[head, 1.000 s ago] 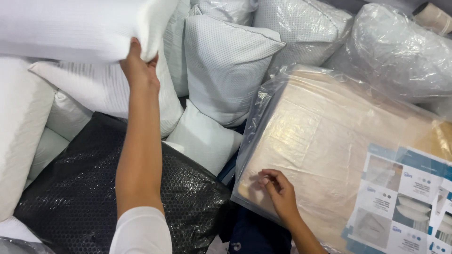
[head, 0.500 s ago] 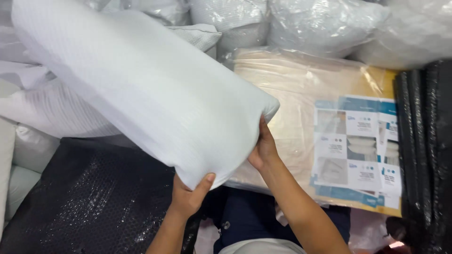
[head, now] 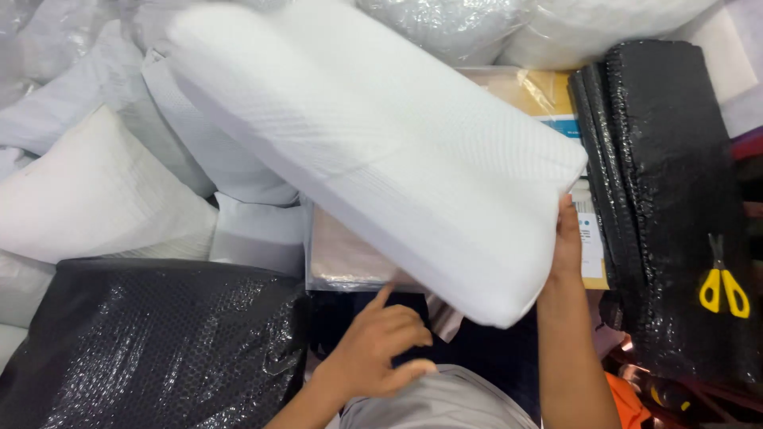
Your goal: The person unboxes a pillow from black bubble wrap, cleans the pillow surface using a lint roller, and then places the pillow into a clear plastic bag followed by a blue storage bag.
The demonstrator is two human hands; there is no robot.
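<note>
A white, finely ribbed foam pillow (head: 381, 151) fills the view above the fingers (head: 397, 318). Left of them lies glossy black bubble-wrap sheet (head: 151, 349); far right, yellow-handled scissors (head: 722, 280) rest on black wrap.

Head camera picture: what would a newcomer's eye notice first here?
First, the big white contoured pillow lying slantwise across the middle, its right end held by the right hand. The left hand is below it, index finger pointing up toward its lower edge. Next, the yellow-handled scissors lie on black bubble wrap at the right, and another black bubble-wrap sheet fills the lower left.
</note>
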